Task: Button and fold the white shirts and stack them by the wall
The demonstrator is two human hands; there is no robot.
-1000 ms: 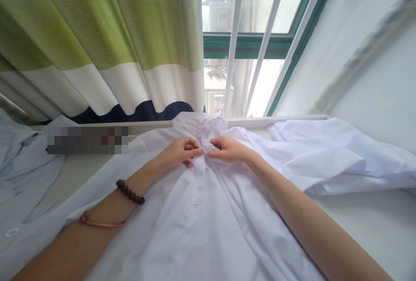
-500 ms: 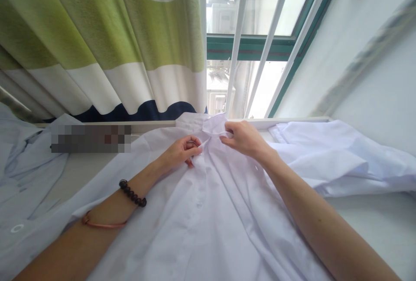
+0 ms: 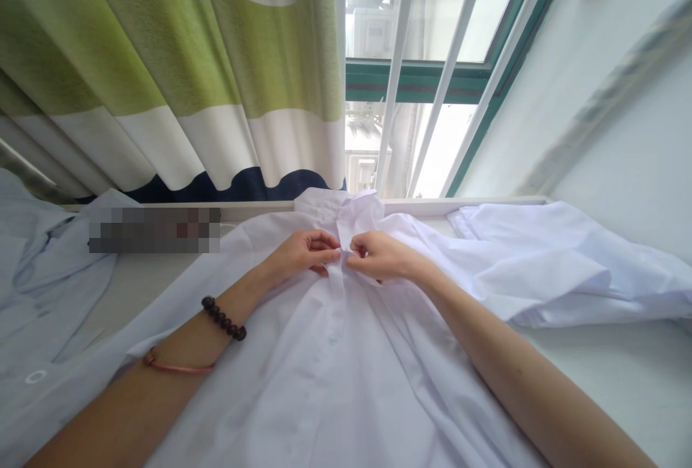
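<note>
A white button-up shirt (image 3: pixel 303 352) lies spread over the white surface in front of me, its collar (image 3: pixel 318 202) toward the window. My left hand (image 3: pixel 309 252) pinches the left side of the front placket just below the collar. Right beside it, my right hand (image 3: pixel 378 255) is closed on the placket's other edge, thumb and curled forefinger pressed together. The fingertips of both hands almost meet at the shirt's middle. Any button between them is hidden. Dark beads and a copper-coloured bangle circle my left wrist and forearm.
More white garments lie at the left (image 3: pixel 37 273), and folded white cloth (image 3: pixel 546 259) lies at the right. A blurred-out item (image 3: pixel 154 230) sits at the back left. Behind are a green-and-cream curtain (image 3: pixel 178 57), white bars (image 3: pixel 394 78) and a window.
My right hand has moved down and left from the collar to the placket, close against my left hand. The left hand has shifted only slightly and keeps its pinch on the shirt.
</note>
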